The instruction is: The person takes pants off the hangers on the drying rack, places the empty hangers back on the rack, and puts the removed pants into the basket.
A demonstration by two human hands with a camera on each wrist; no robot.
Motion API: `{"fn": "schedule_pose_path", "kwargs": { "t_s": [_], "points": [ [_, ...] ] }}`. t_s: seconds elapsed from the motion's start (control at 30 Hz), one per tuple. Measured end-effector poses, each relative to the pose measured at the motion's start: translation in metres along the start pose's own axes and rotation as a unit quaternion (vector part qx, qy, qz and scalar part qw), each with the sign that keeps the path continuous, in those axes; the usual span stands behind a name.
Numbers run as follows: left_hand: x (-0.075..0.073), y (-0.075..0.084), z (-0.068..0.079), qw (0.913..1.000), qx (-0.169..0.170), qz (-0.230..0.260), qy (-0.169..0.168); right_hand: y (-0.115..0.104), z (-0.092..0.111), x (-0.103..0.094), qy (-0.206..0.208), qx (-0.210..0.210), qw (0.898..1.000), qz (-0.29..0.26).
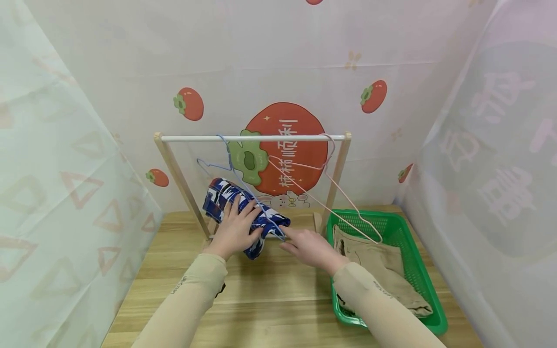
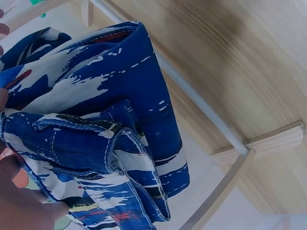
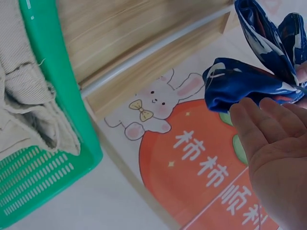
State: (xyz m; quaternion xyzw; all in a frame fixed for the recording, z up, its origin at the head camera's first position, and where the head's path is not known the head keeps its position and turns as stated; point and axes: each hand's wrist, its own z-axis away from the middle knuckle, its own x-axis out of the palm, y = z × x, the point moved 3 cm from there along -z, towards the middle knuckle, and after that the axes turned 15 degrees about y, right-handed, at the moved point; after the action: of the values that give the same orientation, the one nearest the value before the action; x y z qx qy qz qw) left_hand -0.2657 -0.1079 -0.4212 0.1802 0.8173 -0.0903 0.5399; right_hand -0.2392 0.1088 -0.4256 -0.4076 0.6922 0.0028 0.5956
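Note:
Blue-and-white patterned denim trousers (image 1: pixel 222 193), bunched and folded over, hang from my left hand (image 1: pixel 237 227), which grips them with fingers spread on top. In the left wrist view the folded trousers (image 2: pixel 105 96) fill the middle, and part of that hand (image 2: pixel 24 201) shows at the left edge. A blue wire clothes hanger (image 1: pixel 250 191) hooks over the rail, its lower bar crossing the trousers. My right hand (image 1: pixel 313 246) pinches the hanger's lower right corner, close beside the cloth. In the right wrist view its fingers (image 3: pixel 254 129) lie near the cloth; the thumb is hidden.
A white rail (image 1: pixel 191 138) on a wooden stand (image 1: pixel 180 179) crosses the back. A pink hanger (image 1: pixel 322 198) hangs at its right. Right of the stand, a green basket (image 1: pixel 411 251) holds beige folded garments (image 1: pixel 383 270). Patterned cloth walls (image 1: pixel 130 72) enclose the wooden table (image 1: pixel 270 314).

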Motion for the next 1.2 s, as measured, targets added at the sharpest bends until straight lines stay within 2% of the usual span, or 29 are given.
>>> {"fn": "schedule_pose_path", "kwargs": {
  "t_s": [0.23,0.53,0.7,1.0,1.2],
  "points": [
    [0.003,0.001,0.000,0.9999,0.008,0.009,0.009,-0.006,-0.004,0.003,0.010,-0.013,1.000,0.022],
    [0.003,0.001,0.001,0.9994,0.023,0.006,0.024,-0.014,-0.011,0.006,0.061,-0.021,0.998,0.012],
    [0.001,0.002,0.002,0.9991,0.027,0.003,0.034,-0.021,-0.016,0.008,0.078,0.014,0.997,-0.002],
    [0.005,0.004,0.006,0.9984,0.037,0.002,0.042,-0.034,-0.028,0.014,0.103,0.068,0.992,0.029],
    [0.008,0.006,0.011,0.9971,0.052,0.014,0.054,-0.037,-0.027,0.020,0.133,0.074,0.987,0.047]
  ]
}}
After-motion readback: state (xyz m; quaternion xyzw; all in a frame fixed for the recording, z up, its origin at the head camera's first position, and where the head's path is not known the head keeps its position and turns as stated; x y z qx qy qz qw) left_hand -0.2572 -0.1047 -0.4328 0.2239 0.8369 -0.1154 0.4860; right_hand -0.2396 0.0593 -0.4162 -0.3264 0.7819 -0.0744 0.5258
